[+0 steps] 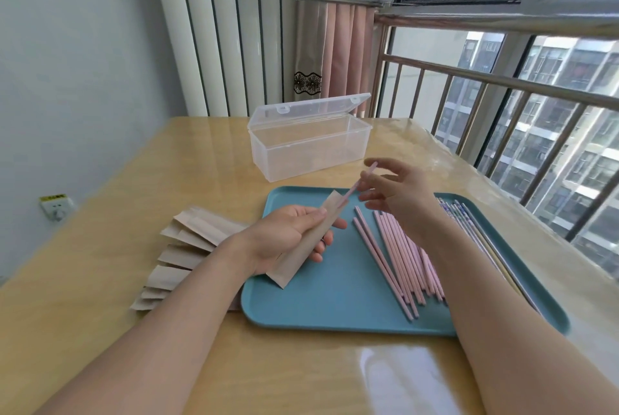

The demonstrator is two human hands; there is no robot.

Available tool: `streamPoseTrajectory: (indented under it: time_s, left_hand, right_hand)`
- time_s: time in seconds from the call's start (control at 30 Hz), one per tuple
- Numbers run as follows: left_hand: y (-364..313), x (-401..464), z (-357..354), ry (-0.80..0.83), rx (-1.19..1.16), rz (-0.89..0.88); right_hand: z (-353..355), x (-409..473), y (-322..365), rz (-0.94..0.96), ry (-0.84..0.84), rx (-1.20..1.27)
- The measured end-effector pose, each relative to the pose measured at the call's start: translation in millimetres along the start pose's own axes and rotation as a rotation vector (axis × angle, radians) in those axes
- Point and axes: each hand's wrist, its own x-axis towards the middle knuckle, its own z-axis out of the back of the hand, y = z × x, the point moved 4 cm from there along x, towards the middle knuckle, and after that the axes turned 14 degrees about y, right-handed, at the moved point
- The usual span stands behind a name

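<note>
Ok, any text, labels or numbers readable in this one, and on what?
On the wall socket, a yellow sticker: dark marks, too blurred to read.
The held paper sleeve, clear plastic box and patterned chopsticks: no text visible.
Nothing else here is legible.
</note>
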Motion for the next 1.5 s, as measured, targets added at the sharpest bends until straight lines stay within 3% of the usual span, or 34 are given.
streamPoseTrajectory:
  time_s: [0.2,0.43,0.53,0.63,0.73,0.93,1.0,1.13,1.2,1.33,1.5]
  left_hand:
    - [1.1,0.9,1.4,-0.029,-0.036,0.006]
    - [-0.9,-0.9,-0.7,-0.079,-0.086,-0.01]
    - [-0.2,-0.1,-0.7,-0.115,-0.128,-0.033]
    - [1.6,3.0,0.5,-0.183,-0.177,-0.06]
    - [2.4,5.8,2.3,-0.236,-0.169,-0.068]
    - [2.5,8.0,2.4,-0.225,-0.127,-0.049]
    - [2.5,7.5,1.6,-0.211,-0.111,-0.04]
    - [1.6,6.6,0.2,-0.16,-0.06,-0.017]
    - [0.6,5.9,-1.4,-0.12,-0.016,-0.002]
    - [-0.7,3.1,-4.3,-0.061,0.05,0.016]
    - [-2.7,0.0,-6.2,0.004,0.077,0.016]
  right_hand:
    - [-10.3,-0.1,-5.9,-0.029,0.078,-0.238]
    - [-12.6,-2.3,-9.6,-0.084,0.156,-0.355]
    - [-1.4,-2.3,-9.1,-0.07,0.026,-0.713]
    - [1.8,-4.8,-13.7,-0.223,0.082,-0.999]
    - [-3.7,-5.7,-17.2,-0.308,0.152,-1.005]
    - [-11.6,-3.6,-14.0,-0.258,0.13,-1.08]
    - [-5.3,-5.4,-11.2,-0.274,0.069,-0.973]
    - [26.8,-12.5,3.8,-0.222,-0.129,-0.006]
    - [35.5,-13.1,9.8,-0.121,-0.204,0.352]
    - [37.3,-11.7,6.5,0.023,-0.353,0.56]
    - [45.1,-12.9,8.2,0.097,-0.419,0.516]
